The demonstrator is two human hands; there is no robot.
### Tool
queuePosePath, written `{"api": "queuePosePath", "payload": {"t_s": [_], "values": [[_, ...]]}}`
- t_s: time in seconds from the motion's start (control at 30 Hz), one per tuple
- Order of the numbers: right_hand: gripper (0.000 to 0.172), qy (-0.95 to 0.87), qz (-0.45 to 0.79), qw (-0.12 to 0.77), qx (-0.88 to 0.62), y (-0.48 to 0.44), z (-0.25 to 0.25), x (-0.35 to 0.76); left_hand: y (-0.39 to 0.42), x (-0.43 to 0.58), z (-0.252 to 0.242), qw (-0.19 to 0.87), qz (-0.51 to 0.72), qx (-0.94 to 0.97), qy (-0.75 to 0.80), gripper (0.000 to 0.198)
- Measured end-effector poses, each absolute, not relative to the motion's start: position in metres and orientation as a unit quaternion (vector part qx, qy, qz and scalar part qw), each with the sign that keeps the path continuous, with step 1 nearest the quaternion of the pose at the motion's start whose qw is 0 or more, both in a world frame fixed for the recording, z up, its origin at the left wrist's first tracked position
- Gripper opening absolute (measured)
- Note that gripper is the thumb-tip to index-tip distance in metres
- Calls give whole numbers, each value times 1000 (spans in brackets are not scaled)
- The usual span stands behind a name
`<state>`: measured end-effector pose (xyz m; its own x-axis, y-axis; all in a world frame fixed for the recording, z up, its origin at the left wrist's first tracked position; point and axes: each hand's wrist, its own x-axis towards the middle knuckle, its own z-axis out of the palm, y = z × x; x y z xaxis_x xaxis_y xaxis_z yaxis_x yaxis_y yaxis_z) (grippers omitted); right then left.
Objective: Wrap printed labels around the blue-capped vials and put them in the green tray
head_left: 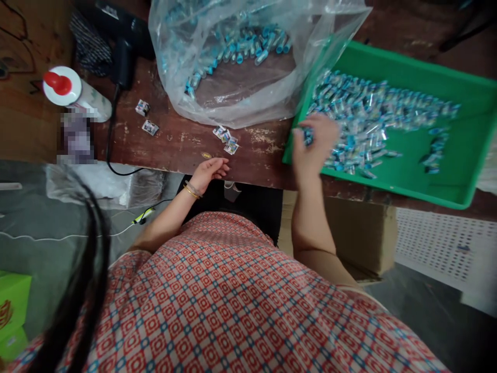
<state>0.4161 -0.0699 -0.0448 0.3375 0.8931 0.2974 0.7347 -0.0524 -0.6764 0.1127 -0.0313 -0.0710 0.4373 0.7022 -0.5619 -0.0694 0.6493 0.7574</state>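
My left hand [212, 173] rests at the table's front edge with its fingers curled together; whether anything is between them is too small to tell. Beyond it lie several small printed labels [226, 139]. My right hand [316, 142], blurred, is over the left side of a green tray [411, 184], its thumb and fingers round small blue-capped vials [307, 135]. In the tray are many more vials [357, 114] with blue caps. Behind my left hand a clear plastic bag [240, 111] holds similar vials [256, 46].
On the left of the brown table [174, 150] stand a white bottle with a red top [91, 98] and a black hair dryer [124, 57] with its cord. More labels [149, 127] lie near them. A cardboard box [361, 233] is under the table.
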Motion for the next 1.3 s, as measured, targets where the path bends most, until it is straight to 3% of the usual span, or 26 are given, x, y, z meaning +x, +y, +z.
{"api": "queuePosePath", "payload": {"t_s": [0.1, 0.27, 0.6, 0.77, 1.03, 1.3], "values": [[21, -658, 165, 346, -648, -43, -91, 344, -30, 112, -75, 774, 241, 340, 476, 43], [25, -647, 141, 333, -672, -30, -134, 298, -27, 107, -74, 763, 237, 352, 488, 43], [18, -661, 223, 392, -599, -56, -90, 302, 1, 132, -82, 723, 303, 367, 502, 27], [25, -600, 309, 450, -584, -47, -96, 305, 2, 136, -77, 739, 330, 346, 475, 22], [25, -688, 206, 338, -608, -48, -86, 295, -3, 136, -75, 754, 404, 265, 444, 35], [30, -577, 320, 457, -597, -39, -87, 297, -8, 135, -66, 731, 370, 311, 482, 33]]}}
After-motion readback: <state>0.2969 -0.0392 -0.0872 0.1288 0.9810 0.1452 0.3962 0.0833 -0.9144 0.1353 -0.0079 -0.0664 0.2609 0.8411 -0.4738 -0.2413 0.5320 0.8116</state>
